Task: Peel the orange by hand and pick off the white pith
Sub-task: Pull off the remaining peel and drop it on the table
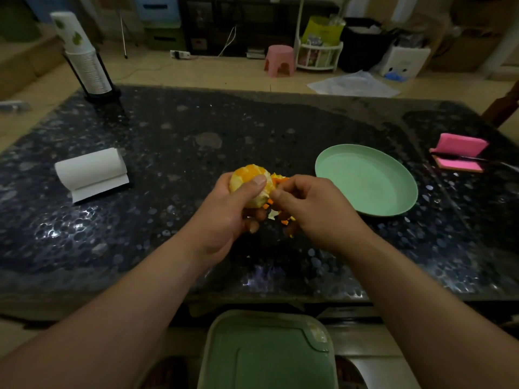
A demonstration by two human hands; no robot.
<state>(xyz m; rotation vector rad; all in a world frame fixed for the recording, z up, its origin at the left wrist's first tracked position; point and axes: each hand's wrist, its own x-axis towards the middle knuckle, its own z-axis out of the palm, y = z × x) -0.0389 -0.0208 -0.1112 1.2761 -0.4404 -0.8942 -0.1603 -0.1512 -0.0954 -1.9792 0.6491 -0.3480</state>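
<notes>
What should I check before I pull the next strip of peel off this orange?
1. Orange secure: ok, the left hand curls round it above the table.
2. Grip on the peel: ok, the right hand pinches it at the fruit's right side.
3. Peel left on the underside: cannot tell, the hands hide it.
4. Pith cleared: not ok, the near side looks pale.
5. Green plate free: ok, nothing lies in it, right of the hands.
6. Paper towel roll on the table: ok, at the left.
</notes>
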